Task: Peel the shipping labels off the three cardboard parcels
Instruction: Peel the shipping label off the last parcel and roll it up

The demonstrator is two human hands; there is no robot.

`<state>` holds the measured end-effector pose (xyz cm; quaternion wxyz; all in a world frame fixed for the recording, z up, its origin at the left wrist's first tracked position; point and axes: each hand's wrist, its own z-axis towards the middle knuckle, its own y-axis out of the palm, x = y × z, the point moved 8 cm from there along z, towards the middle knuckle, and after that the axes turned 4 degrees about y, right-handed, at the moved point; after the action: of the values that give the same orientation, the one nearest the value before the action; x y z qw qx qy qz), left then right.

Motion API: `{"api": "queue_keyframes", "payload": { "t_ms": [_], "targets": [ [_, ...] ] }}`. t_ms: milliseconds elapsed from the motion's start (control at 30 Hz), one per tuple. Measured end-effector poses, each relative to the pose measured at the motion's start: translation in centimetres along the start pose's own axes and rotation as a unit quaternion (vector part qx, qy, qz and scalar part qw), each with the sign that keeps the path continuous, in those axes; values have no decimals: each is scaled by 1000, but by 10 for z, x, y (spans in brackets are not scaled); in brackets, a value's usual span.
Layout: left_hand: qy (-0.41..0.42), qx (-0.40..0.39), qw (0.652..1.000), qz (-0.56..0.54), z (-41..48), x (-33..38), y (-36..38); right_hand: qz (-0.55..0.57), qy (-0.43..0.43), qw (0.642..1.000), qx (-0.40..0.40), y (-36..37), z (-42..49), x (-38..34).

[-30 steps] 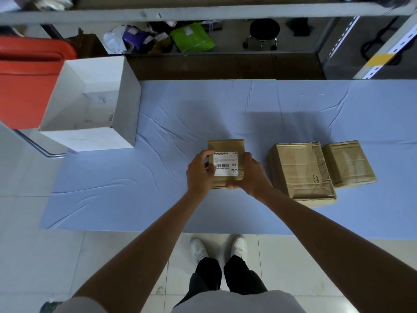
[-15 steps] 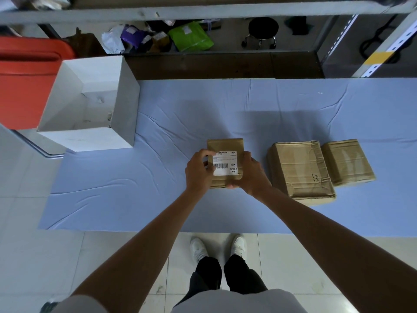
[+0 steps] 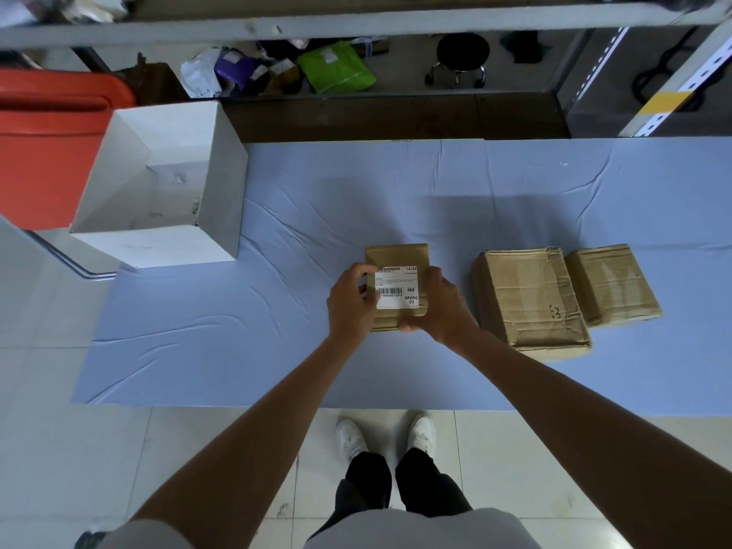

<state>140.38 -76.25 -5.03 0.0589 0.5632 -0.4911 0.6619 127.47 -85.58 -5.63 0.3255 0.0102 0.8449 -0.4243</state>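
A small cardboard parcel [image 3: 396, 255] sits between my hands over the blue cloth, with a white shipping label [image 3: 396, 289] on its top face. My left hand [image 3: 350, 305] grips the parcel's left side, thumb and fingertip at the label's upper left corner. My right hand [image 3: 441, 307] holds the right side and near edge. To the right lie a larger cardboard parcel [image 3: 527, 299] marked with a handwritten 3 and a smaller one [image 3: 612, 283] beside it; no labels show on their tops.
An open white box [image 3: 214, 184] stands at the table's left end, with a red bin [image 3: 43, 152] beyond it. The blue cloth [image 3: 396, 192] covers the table. A shelf rail, bags and a black stool [image 3: 459, 57] lie behind the table.
My left thumb and finger have crept up to the label's upper left corner. The parcel and right hand have barely moved.
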Motion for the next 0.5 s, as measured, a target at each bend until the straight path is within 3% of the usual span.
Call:
{"api": "queue_keyframes", "payload": {
  "t_ms": [233,500],
  "targets": [
    [12,-2,1000,-1,5,3,-3,-1,0,1000,-3,1,0,1],
    [59,-9,995,75,21,14,-5,4,-6,1000,-3,0,1,2]
  ]
}}
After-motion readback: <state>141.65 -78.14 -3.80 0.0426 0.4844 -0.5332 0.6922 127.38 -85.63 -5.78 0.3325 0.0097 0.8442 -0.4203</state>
